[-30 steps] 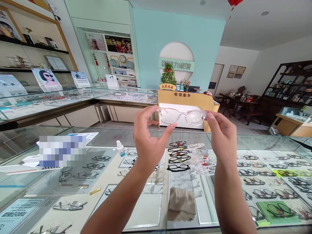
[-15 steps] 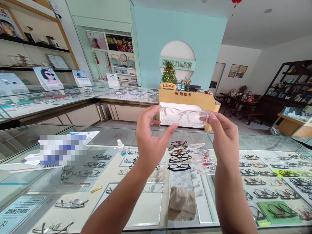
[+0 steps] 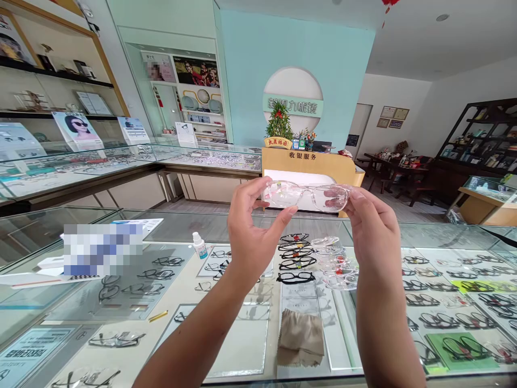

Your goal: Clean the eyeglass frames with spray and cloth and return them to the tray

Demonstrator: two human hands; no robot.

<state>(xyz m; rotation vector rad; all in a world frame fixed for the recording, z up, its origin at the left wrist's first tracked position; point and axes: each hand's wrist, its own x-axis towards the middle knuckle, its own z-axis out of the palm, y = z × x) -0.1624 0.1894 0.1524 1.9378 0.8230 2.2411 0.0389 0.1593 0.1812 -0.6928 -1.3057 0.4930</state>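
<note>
A pair of clear-framed eyeglasses (image 3: 307,189) is held up in front of me, above the glass counter. My left hand (image 3: 256,226) grips its left end, the thumb under the lens rim and the fingers behind. At the other end, my right hand (image 3: 369,218) pinches the frame by the hinge between thumb and fingers. Below them on the counter lie a column of black eyeglasses (image 3: 297,263) and a column of clear eyeglasses (image 3: 337,264). Nearer to me is a crumpled beige cloth (image 3: 301,337).
A small white bottle (image 3: 199,246) stands left of my left arm. Papers (image 3: 151,226) lie at the counter's left. Under the glass counter top (image 3: 238,345) several eyeglasses are on display. Beyond the aisle are a wooden cashier desk (image 3: 351,170) and another display case (image 3: 189,156).
The clear eyeglasses have turned slightly in my hands, so the lens markings show differently. My right hand has shifted a little to the right. Things on the counter have stayed in place.
</note>
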